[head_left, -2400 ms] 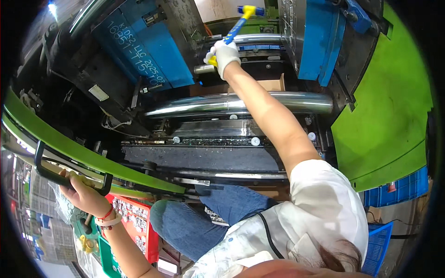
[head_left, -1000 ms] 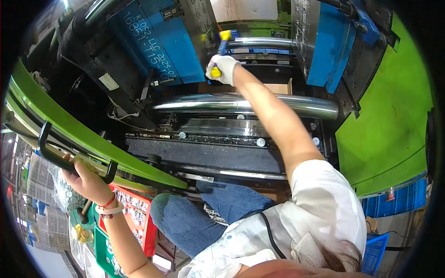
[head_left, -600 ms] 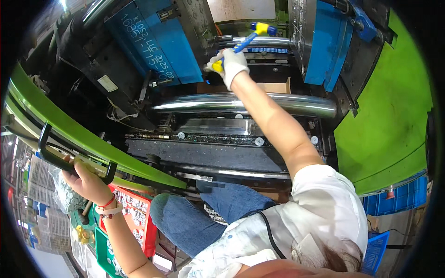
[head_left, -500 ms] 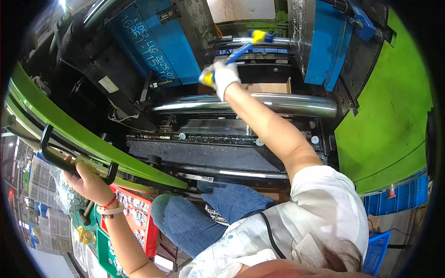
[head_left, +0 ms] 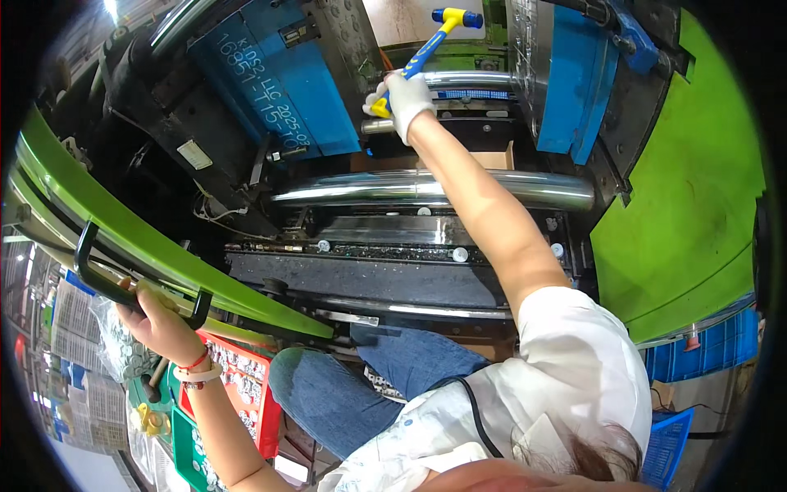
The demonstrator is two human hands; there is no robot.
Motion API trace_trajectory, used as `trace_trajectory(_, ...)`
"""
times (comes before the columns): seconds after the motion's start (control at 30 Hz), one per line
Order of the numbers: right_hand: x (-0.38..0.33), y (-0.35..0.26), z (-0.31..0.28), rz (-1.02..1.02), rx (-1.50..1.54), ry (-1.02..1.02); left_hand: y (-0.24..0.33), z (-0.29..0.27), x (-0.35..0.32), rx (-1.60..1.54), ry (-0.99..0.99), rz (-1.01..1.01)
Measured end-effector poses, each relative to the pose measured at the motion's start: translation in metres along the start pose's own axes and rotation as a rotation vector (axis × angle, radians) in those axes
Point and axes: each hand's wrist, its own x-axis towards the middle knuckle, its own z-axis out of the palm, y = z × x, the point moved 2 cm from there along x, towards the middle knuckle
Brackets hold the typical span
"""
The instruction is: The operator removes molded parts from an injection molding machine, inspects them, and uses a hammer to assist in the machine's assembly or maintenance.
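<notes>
My right hand [head_left: 409, 102], in a white glove, is closed around the handle of a blue and yellow mallet [head_left: 425, 52]. The mallet slants up and to the right, its head touching nothing that I can make out. This hand is in the gap between the left blue mold block [head_left: 307, 90] and the right blue mold block [head_left: 571, 82]. Bare, with a red string and bracelets at the wrist, my left hand [head_left: 156, 321] wraps round the black handle [head_left: 98, 277] of the green machine door [head_left: 147, 221].
A thick chrome bar [head_left: 525, 189] crosses below my right forearm. Several small pale discs lie on the dark machine bed [head_left: 369, 275]. A green panel [head_left: 680, 230] bounds the right side. At lower left are a red tray [head_left: 268, 410] and a green tray [head_left: 184, 447] of small parts.
My right hand has moved slightly right and farther away, and the mallet's head has swung up, away from me. The left hand stays on the door handle.
</notes>
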Motion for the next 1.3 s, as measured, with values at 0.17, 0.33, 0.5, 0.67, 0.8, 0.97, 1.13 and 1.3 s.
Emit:
trace_trajectory(0.17, 0.030, 0.047, 0.003, 0.182, -0.227, -0.162, 0.009, 0.016, -0.002, -0.036, 0.001, 0.028)
trace_trajectory(0.33, 0.006, 0.024, -0.011, 0.318, -0.018, -0.234, 0.000, 0.004, -0.001, -0.036, 0.013, 0.025)
trace_trajectory(0.5, 0.018, 0.016, -0.006, 0.086, 0.044, 0.013, -0.004, -0.001, 0.003, 0.007, 0.017, 0.032)
trace_trajectory(0.67, 0.055, 0.059, -0.009, -0.179, -0.317, 0.197, -0.005, 0.013, 0.005, 0.012, 0.035, 0.065)
trace_trajectory(0.8, 0.025, 0.049, -0.016, 0.324, 0.052, -0.157, -0.002, 0.007, 0.000, 0.005, 0.057, 0.032)
trace_trajectory(0.97, 0.046, 0.035, -0.030, 0.203, 0.281, 0.023, -0.001, 0.003, 0.000, -0.034, -0.009, -0.012)
trace_trajectory(1.13, 0.042, 0.047, -0.014, 0.130, 0.108, -0.004, 0.000, 0.010, 0.000, 0.022, 0.044, 0.013)
trace_trajectory(1.3, 0.033, 0.040, -0.024, 0.490, 0.175, -0.230, 0.000, 0.008, 0.000, 0.056, 0.052, 0.076)
